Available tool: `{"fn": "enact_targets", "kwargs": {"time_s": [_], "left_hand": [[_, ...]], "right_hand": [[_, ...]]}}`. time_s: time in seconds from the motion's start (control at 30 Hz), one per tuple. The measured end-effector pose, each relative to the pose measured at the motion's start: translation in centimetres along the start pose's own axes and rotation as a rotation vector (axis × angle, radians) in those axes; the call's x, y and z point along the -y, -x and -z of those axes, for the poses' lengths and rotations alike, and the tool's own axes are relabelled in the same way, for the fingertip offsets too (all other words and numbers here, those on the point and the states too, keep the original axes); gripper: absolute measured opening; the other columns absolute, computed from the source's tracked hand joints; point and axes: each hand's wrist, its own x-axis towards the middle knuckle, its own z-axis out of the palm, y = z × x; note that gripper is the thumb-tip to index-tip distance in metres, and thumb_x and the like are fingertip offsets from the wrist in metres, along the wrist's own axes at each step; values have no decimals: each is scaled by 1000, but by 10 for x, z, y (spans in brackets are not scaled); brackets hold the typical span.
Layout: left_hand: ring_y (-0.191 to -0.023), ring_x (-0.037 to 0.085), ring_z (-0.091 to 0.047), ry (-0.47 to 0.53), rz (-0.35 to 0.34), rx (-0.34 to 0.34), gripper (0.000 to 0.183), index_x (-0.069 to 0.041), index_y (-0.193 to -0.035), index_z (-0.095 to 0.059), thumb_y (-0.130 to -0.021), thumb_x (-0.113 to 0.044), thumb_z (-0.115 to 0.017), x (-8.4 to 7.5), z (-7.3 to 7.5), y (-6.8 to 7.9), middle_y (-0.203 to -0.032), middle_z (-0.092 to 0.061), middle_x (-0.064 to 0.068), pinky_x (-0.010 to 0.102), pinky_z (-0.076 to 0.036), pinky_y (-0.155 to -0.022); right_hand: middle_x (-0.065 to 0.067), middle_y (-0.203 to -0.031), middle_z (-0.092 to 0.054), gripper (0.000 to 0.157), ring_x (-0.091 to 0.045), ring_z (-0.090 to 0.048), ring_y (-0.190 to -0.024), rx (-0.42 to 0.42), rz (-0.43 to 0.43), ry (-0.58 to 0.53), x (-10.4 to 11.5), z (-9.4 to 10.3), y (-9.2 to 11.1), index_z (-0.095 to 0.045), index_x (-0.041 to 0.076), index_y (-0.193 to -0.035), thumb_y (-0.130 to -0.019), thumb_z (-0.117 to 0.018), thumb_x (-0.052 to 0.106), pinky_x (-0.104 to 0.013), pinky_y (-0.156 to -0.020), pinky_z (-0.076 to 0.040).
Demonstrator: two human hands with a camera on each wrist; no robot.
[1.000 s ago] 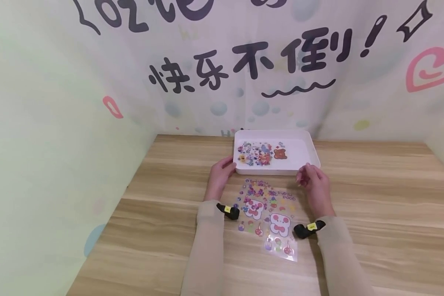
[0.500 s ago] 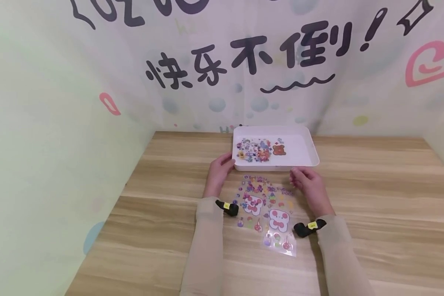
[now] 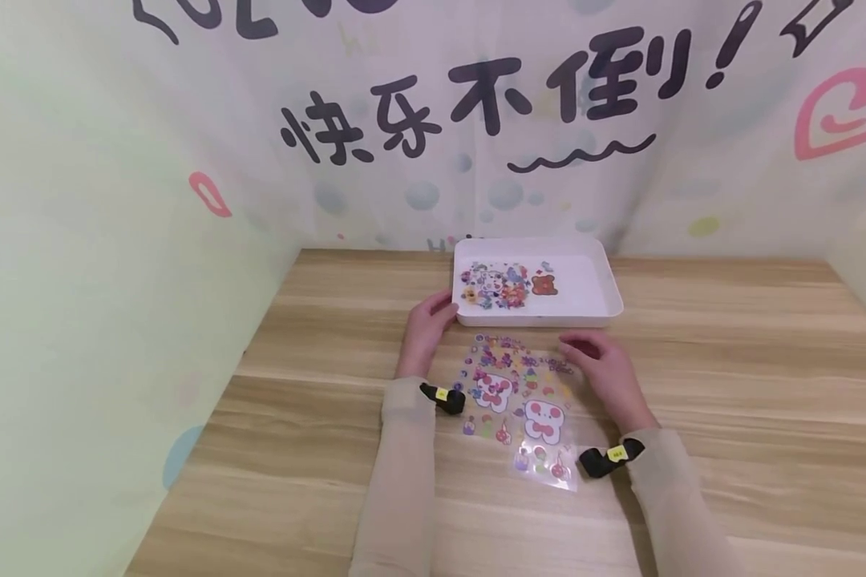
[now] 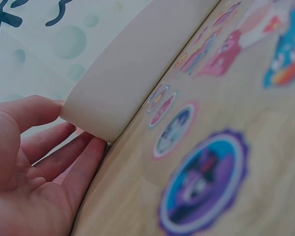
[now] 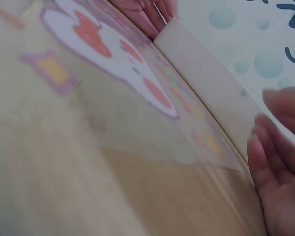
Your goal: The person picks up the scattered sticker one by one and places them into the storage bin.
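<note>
My left hand holds the front left corner of a white tray. In the left wrist view the thumb meets the upper rim of the tray wall, and the other fingers touch its lower corner. My right hand stands just in front of the tray's right half, fingers loosely bent, with nothing visible in them. Its fingertips are close to the tray wall in the right wrist view. Between the hands lie two clear sticker sheets, a left sheet and a right sheet printed with white bears, partly overlapping.
Inside the tray, a colourful heap of stickers fills the left side, beside a brown bear sticker. A printed cloth hangs right behind the wooden table. Black cameras sit on both wrists.
My right hand has come away from the tray's front edge, moving slightly left and toward me, and its fingers have loosened. My left hand has stayed at the tray corner. The head view has tilted down slightly.
</note>
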Motion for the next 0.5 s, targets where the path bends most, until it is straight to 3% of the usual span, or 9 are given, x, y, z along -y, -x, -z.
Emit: {"fn": "enact_targets", "kwargs": {"time_s": [0.23,0.4,0.5], "left_hand": [[-106,10,-52,1,3,-2,40,-15,-124,-52,-85,-21,-59,-1,0,-1,-125,-51,2,24,-45,-88],[-106,10,-52,-1,-2,2,41,-15,-125,-52,-85,-21,-60,-1,0,-1,-125,-51,1,23,-45,-87],[-105,8,-52,-15,-2,-1,40,-18,-124,-52,-85,-23,-60,0,0,-1,-124,-51,0,21,-46,-86]], "right_hand": [[-7,-121,-50,49,-27,-47,-108,91,40,208,5,2,1,-51,14,-124,-81,-64,31,-47,-89,-40],[-18,-131,-36,65,-38,-33,-117,177,47,408,10,7,3,-46,9,-128,-75,-69,39,-57,-94,-31],[-20,-130,-33,71,-39,-29,-117,201,40,491,12,8,4,-48,8,-125,-70,-71,45,-57,-93,-31]]}}
